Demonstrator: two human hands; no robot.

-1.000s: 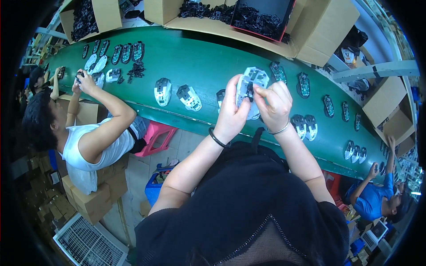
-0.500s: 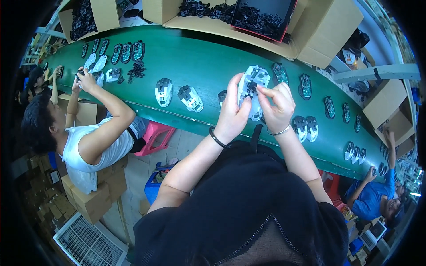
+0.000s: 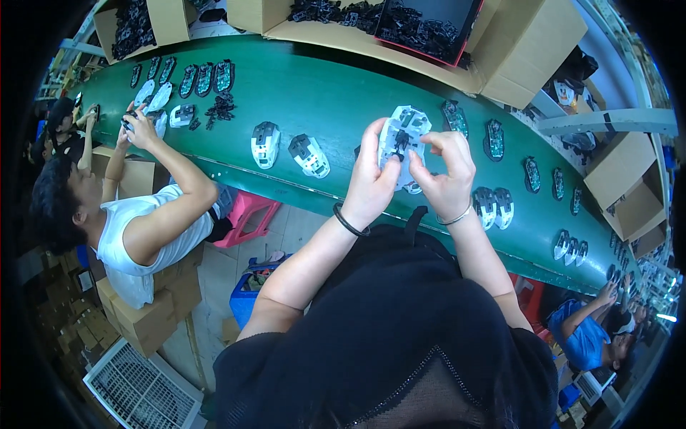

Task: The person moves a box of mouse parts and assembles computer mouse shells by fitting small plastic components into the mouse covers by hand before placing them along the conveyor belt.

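Note:
My left hand (image 3: 373, 179) grips a white computer mouse shell (image 3: 410, 123) by its left side, held up over the green table. A small black plastic part (image 3: 401, 141) sits in the middle of the shell's inner face, and my left thumb lies close below it. At the shell's right edge is my right hand (image 3: 450, 175), its thumb and forefinger spread apart with nothing visible between them. To the left, two white-and-black mouse shells (image 3: 265, 145) lie on the table. Another pair of shells (image 3: 494, 207) lies beside my right wrist.
The green table (image 3: 329, 93) bears several dark mouse bases with circuit boards (image 3: 494, 139) along its far side. Behind stands a cardboard box (image 3: 529, 53) with a black tray (image 3: 421, 32) of small black parts. Co-workers sit left, in a white top (image 3: 153, 229), and right, in blue (image 3: 582, 332).
My right thumb and forefinger have parted and drawn back from the black part, which stays in the shell. The co-worker in blue at the right has shifted their arms.

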